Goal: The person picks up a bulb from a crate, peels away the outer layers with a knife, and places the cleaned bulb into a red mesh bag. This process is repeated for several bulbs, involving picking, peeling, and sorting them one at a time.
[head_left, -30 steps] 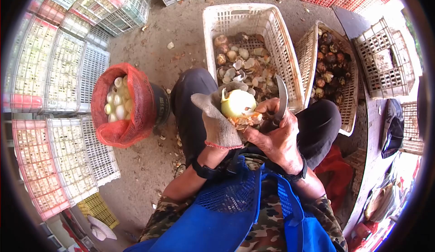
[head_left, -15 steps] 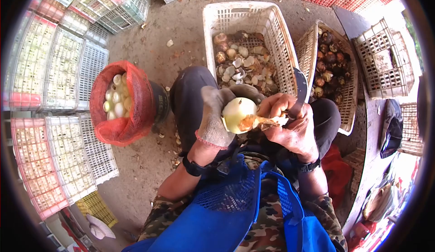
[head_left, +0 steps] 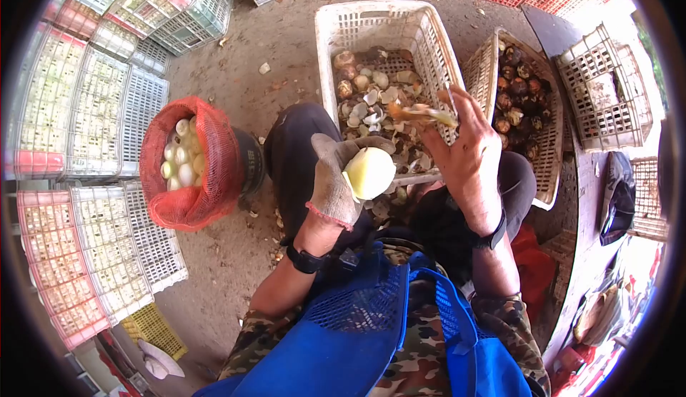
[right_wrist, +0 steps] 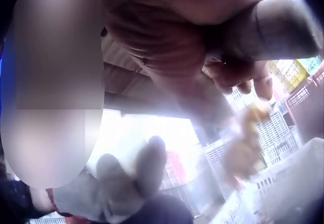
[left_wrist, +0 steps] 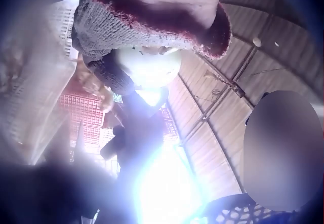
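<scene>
Left hand (head_left: 333, 177): fingers round peeled onion (head_left: 371, 172); we judge slick flesh could slip.
Right hand (head_left: 470, 152): fingers round knife handle (right_wrist: 273, 28); we judge a twist could cut bare skin.

Onion (head_left: 373, 173) looks smooth with a soft shine, while the peel (head_left: 427, 115) seems dry and papery. Glove (head_left: 330, 188) is matt, rough knit cloth. Knife handle (right_wrist: 276, 28) comes across smooth and slightly glossy, can't tell if it's wood or plastic tbh. Crates (head_left: 328, 82) are scuffed hard plastic, net bag (head_left: 189, 212) is plasticky mesh, floor (head_left: 239, 86)'s rough and matt.
</scene>
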The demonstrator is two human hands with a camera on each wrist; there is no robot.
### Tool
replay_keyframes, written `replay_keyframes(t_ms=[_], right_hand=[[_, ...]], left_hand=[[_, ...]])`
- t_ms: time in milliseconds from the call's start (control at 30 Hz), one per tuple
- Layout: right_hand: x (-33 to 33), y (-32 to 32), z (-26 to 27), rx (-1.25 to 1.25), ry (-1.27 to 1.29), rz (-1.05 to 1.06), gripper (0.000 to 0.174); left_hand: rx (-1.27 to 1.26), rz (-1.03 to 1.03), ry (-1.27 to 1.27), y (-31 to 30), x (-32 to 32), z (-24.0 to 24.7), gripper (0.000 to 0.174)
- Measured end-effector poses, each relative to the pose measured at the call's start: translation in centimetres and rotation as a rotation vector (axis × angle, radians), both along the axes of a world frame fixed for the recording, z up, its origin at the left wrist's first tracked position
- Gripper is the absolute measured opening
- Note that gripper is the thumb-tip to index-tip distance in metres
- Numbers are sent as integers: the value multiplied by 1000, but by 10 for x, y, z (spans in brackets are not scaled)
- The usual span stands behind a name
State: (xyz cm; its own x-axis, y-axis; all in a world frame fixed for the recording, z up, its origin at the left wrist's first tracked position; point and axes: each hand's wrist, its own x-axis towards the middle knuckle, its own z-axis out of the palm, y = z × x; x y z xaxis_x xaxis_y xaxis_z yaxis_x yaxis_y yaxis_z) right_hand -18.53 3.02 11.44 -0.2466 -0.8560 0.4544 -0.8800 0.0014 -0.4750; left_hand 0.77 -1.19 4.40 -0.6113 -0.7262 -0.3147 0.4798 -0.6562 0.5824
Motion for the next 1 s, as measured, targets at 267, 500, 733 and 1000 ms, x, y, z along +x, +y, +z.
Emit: replay_keyframes(t_ms=[267,500,733,1000], right_hand=[[33,26,6,153,-264,361,59],[35,29,-2,217,-347,329,56],[42,34,-4,305,-487,268,54],[40,31,-13,192,-365,355,57]], left_hand=[[-148,46,-203,0,-9,16,90],[-240,92,-329,8,-7,11,34],[-225,59,-235,7,1,7,38],[-282,138,-111,6,3,4,49]])
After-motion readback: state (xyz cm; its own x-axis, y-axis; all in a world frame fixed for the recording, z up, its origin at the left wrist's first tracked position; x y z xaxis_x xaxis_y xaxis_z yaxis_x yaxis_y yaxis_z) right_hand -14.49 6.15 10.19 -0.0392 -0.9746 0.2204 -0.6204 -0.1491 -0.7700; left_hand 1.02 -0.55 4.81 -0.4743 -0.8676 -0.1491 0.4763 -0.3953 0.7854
